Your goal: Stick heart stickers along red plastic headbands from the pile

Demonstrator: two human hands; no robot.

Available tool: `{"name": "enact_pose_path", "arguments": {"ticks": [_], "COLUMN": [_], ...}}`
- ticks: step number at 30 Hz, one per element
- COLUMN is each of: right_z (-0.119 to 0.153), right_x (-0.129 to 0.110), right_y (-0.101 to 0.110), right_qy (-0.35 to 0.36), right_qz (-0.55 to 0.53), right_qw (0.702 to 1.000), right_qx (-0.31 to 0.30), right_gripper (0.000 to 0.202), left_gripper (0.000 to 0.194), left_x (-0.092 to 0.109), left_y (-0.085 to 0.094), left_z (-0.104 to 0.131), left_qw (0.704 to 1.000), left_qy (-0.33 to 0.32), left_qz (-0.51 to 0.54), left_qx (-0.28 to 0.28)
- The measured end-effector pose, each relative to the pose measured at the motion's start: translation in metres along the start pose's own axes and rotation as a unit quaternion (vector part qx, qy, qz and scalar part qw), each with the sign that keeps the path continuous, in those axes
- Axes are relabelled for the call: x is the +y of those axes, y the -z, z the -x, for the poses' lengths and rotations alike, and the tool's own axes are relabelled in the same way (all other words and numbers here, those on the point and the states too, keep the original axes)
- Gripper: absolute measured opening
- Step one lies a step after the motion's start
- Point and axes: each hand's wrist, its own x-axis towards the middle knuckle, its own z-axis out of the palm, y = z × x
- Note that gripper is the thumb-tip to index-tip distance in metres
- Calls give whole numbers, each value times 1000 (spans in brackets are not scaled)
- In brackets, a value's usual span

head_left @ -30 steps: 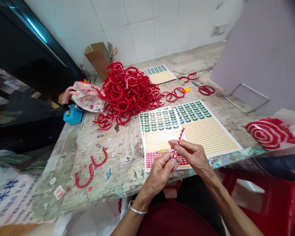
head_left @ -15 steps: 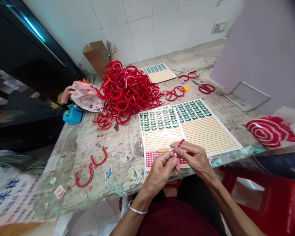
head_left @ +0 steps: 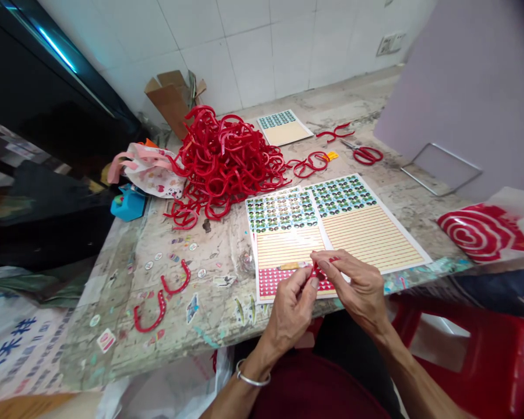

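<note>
My left hand (head_left: 293, 299) and my right hand (head_left: 353, 285) meet over the front edge of a printed sticker sheet (head_left: 283, 241). Pinched between the fingertips of both is a red strip (head_left: 316, 271), mostly hidden by the fingers. A small yellow-handled tool (head_left: 290, 266) lies across the sheet by my left fingers; its far end is hidden. To the left on the table, two curved red strips (head_left: 149, 314) with white dots rest apart from my hands. A second sticker sheet (head_left: 375, 233) lies to the right, beside the first.
A large heap of red strips (head_left: 227, 157) stands at the back left, near a cardboard box (head_left: 168, 102). Red-handled scissors (head_left: 367, 155) and a smaller sheet (head_left: 283, 131) lie behind the sheets. A grey panel (head_left: 458, 87) with a wire stand rises at the right.
My right hand has shifted slightly right and turned, and the red strip between the fingertips has changed its angle. My left hand moved a little right. The table items stay put.
</note>
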Motion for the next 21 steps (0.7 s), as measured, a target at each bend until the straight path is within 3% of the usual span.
{"name": "enact_pose_path", "arguments": {"ticks": [5,14,21], "right_z": [1,7,5], "right_x": [1,15,18], "right_y": [-2,-10,-3], "right_qy": [-3,-134,-130], "right_qz": [8,-105,-124], "right_qw": [1000,985,984], "right_qx": [23,-4,-2], "right_gripper": [19,18,15], "left_gripper": [29,32,27], "left_x": [-1,-9,-3], "left_y": [-2,-2,0], "left_z": [0,2,5], "left_qw": [1000,998,997], "left_qy": [0,23,-6], "left_qz": [4,56,71], "left_qx": [9,12,-42]}}
